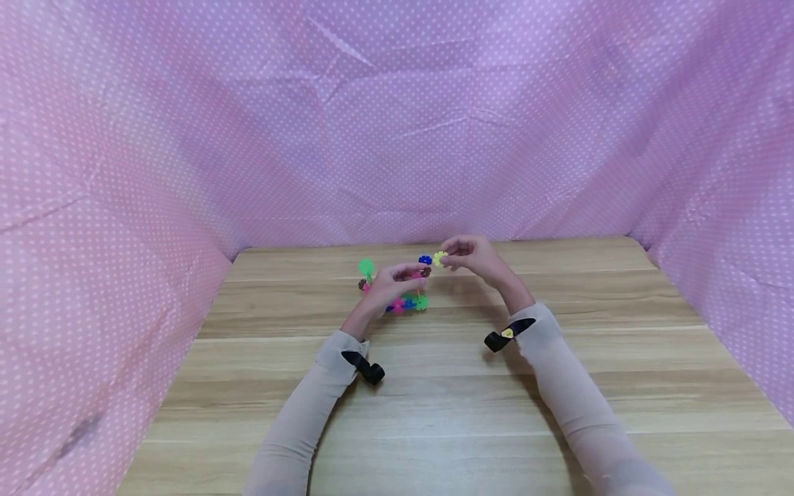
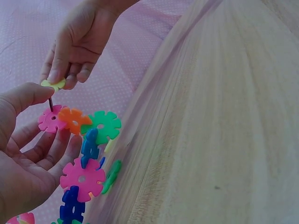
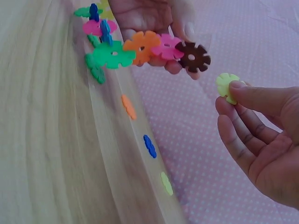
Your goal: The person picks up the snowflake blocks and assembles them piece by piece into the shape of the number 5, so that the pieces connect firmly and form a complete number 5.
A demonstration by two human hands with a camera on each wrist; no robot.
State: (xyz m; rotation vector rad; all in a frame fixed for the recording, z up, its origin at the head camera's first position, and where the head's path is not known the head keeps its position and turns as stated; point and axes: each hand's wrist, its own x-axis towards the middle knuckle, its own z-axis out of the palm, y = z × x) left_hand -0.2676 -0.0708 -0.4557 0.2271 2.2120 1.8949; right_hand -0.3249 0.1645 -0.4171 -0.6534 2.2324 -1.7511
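At the far part of the table, we've got the left hand on the chain, thumb & fingers closed round its end by the brown disc & the pink disc. The rest of the chain bends near & left around that hand. Just right of it, our right hand pinches the yellow disc btwn thumb & index, other fingers loosely bent; disc is near the brown one, a gap btwn them. Loose orange disc, blue disc & 2nd yellow lie in a row along the far edge

We reckon the step in hand is adding yellow to the chain, not yet joined. Next move prob calls for lining up a slot of each, discs crosswise, then a firm push w/ the left hand bracing the brown end
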